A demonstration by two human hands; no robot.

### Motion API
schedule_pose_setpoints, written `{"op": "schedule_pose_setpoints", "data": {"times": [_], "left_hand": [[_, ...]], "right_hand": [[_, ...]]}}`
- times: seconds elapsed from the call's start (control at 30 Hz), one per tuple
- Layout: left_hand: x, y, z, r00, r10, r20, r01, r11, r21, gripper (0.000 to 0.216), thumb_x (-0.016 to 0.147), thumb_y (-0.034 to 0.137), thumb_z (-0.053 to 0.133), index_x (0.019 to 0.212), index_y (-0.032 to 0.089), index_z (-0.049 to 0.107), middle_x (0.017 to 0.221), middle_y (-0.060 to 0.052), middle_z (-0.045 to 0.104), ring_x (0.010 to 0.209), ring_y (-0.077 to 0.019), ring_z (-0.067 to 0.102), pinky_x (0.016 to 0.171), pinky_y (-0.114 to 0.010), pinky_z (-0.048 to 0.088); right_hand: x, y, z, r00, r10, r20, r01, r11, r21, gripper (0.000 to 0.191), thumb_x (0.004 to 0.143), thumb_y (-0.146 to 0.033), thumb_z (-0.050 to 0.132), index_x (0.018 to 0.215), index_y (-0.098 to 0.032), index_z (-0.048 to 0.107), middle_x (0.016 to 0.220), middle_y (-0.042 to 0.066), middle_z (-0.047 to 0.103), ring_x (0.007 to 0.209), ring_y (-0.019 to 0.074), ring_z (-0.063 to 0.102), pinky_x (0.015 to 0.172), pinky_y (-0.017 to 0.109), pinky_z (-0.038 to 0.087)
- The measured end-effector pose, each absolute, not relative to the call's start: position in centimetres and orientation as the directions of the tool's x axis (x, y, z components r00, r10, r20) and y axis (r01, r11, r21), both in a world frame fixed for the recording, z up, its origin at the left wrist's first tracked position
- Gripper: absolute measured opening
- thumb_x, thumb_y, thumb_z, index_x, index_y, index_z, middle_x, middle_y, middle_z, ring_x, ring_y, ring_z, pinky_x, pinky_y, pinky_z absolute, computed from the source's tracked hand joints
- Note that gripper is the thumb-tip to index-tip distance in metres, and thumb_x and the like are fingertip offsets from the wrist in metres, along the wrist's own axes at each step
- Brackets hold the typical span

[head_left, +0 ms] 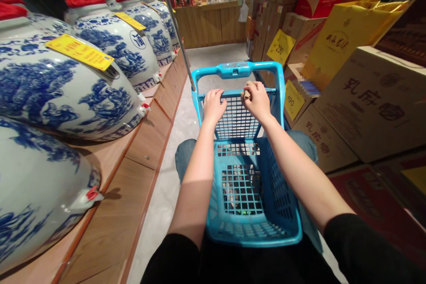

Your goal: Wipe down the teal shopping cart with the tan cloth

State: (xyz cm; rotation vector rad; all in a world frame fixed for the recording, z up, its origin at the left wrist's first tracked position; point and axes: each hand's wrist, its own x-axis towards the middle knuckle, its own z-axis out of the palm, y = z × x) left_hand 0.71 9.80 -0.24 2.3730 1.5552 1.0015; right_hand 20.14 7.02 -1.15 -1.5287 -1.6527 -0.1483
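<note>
A blue plastic shopping basket [254,233] with grid walls stands in front of me between my knees, and only the floor shows through its bottom. Over its far rim curl the fingers of my left hand [213,105], gripping the bar. My right hand [258,100] is closed on a crumpled tan cloth [246,93], pressed against the same rim further right. I cannot tell whether the tan piece is fabric or paper. Beyond both hands rises the basket's blue handle frame [234,70], and a long metal pull rod [176,31] slants up from its left side.
Large blue-and-white porcelain jars [66,84] with red cloth tops line a wooden ledge [133,164] on the left. Stacked cartons [376,102] and a yellow gift bag [342,35] crowd the right. A wooden counter [209,26] with packaged goods crosses the aisle's far end.
</note>
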Motion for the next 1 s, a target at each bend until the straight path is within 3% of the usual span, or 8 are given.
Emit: {"op": "schedule_pose_setpoints", "data": {"times": [0.1,0.23,0.43,0.63,0.87,1.0], "left_hand": [[0.0,9.5,-0.1,0.237,0.865,0.443,0.783,-0.44,0.44,0.045,0.094,0.02,0.056,0.138,0.02,0.067,0.149,-0.01,0.064,0.146,-0.0292,0.051,0.129,-0.046,0.036],[-0.6,9.2,-0.1,0.228,0.87,0.437,0.788,-0.429,0.441,0.045,0.094,0.019,0.056,0.138,0.02,0.067,0.149,-0.011,0.064,0.145,-0.0294,0.051,0.129,-0.048,0.037],[-1.0,8.9,-0.3,0.2,0.863,0.463,0.791,-0.422,0.444,0.045,0.093,0.018,0.056,0.136,0.022,0.068,0.147,-0.009,0.065,0.145,-0.0288,0.052,0.128,-0.048,0.037],[-1.1,8.9,-0.2,0.201,0.872,0.447,0.791,-0.414,0.451,0.044,0.095,0.019,0.056,0.136,0.02,0.068,0.148,-0.01,0.065,0.146,-0.029,0.051,0.129,-0.046,0.036],[-1.1,9.0,-0.2,0.209,0.869,0.448,0.785,-0.422,0.453,0.044,0.095,0.019,0.055,0.137,0.021,0.068,0.148,-0.011,0.065,0.146,-0.0291,0.051,0.129,-0.048,0.037],[-1.1,9.0,-0.2,0.211,0.87,0.445,0.788,-0.421,0.45,0.043,0.095,0.02,0.056,0.136,0.021,0.068,0.148,-0.01,0.065,0.145,-0.0278,0.052,0.128,-0.044,0.038]], "right_hand": [[20.5,7.2,-1.0,0.155,0.777,0.611,0.844,0.218,-0.491,0.032,0.084,-0.014,0.055,0.112,-0.021,0.069,0.13,0.016,0.061,0.122,0.0326,0.059,0.108,0.051,0.051],[20.7,7.2,-1.2,0.274,0.758,0.592,0.811,0.149,-0.566,0.036,0.083,-0.014,0.054,0.116,-0.021,0.068,0.13,0.017,0.06,0.122,0.0345,0.057,0.108,0.056,0.05],[18.5,7.0,-1.6,0.092,0.754,0.651,0.861,0.268,-0.432,0.03,0.087,-0.018,0.056,0.115,-0.02,0.067,0.134,0.018,0.06,0.126,0.036,0.056,0.113,0.058,0.046],[20.2,7.4,-1.7,0.277,0.703,0.655,0.844,0.148,-0.515,0.035,0.081,-0.015,0.055,0.112,-0.021,0.068,0.124,0.015,0.062,0.114,0.0333,0.06,0.105,0.054,0.052],[18.4,7.1,-1.6,0.064,0.738,0.672,0.874,0.284,-0.395,0.028,0.086,-0.019,0.059,0.112,-0.022,0.067,0.132,0.016,0.063,0.127,0.0358,0.057,0.116,0.06,0.044],[19.6,7.0,-1.2,0.143,0.763,0.63,0.848,0.233,-0.475,0.036,0.082,-0.014,0.055,0.115,-0.023,0.068,0.13,0.015,0.062,0.12,0.0336,0.059,0.108,0.053,0.051]]}}
